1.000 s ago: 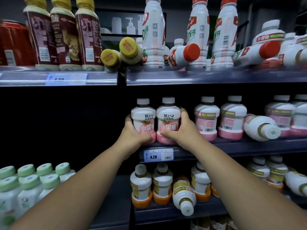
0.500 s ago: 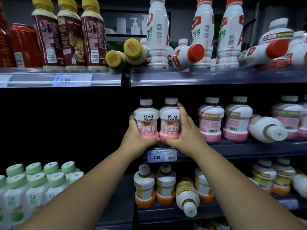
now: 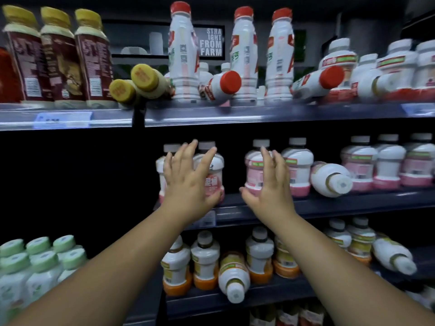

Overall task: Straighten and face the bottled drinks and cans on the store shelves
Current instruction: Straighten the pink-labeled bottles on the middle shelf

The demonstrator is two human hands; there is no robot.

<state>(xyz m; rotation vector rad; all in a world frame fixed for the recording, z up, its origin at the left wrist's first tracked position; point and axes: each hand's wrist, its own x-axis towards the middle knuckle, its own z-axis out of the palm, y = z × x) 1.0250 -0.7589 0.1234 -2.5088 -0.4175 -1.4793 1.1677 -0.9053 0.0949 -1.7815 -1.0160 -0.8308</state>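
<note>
Both hands are hovering before the middle shelf (image 3: 341,208) with fingers straight and spread, gripping nothing. The left hand (image 3: 188,187) is covering the two upright pink bottles (image 3: 213,177) directly beyond it, and the right hand (image 3: 270,191) is hanging in front of the next upright pair (image 3: 297,165), which seem to be showing their barcode sides. Just right of the right hand, past that pair, a tipped bottle (image 3: 329,177) is lying on its side. Its long axis is pointing out of the shelf with the cap toward the person, so the right hand is sitting much nearer to it. Motion blur is smearing the labels, and the left palm is hiding whether its fingers are touching the bottles.
</note>
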